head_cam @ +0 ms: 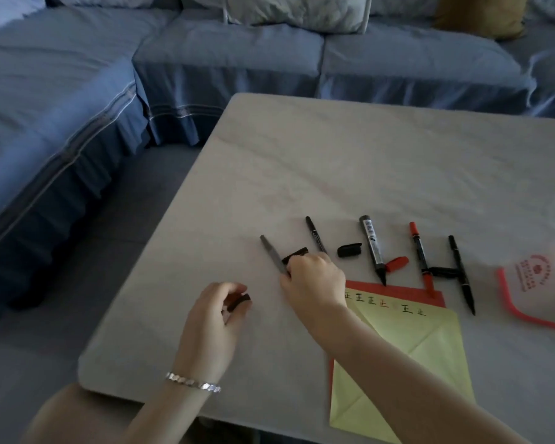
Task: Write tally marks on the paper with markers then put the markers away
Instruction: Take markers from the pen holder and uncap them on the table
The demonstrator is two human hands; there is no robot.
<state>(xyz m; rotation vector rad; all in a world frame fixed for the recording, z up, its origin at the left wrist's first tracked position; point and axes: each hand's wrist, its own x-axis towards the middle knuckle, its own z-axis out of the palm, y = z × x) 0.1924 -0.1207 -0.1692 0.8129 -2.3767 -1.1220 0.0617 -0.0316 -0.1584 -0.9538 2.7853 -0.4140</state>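
Note:
A yellow paper [407, 341] with black and red tally marks along its top lies on a red sheet [398, 291] at the table's near right. Several uncapped markers lie in a row beyond it: a grey one [271, 253], a thin black one [314, 233], a thick black one [372, 246], a red one [418, 254] and a black one [462, 274]. My right hand [313, 278] grips the near end of the grey marker, beside a black cap [297, 254]. My left hand [218, 310] pinches a dark cap [239, 301]. Loose caps, black [349, 249], red [397, 263] and black [442, 271], lie among the markers.
A translucent plastic box with a red rim [526, 315] stands at the table's right edge. The table [334, 161] wears a grey cloth. A blue sofa [205, 59] with cushions wraps round the far and left sides.

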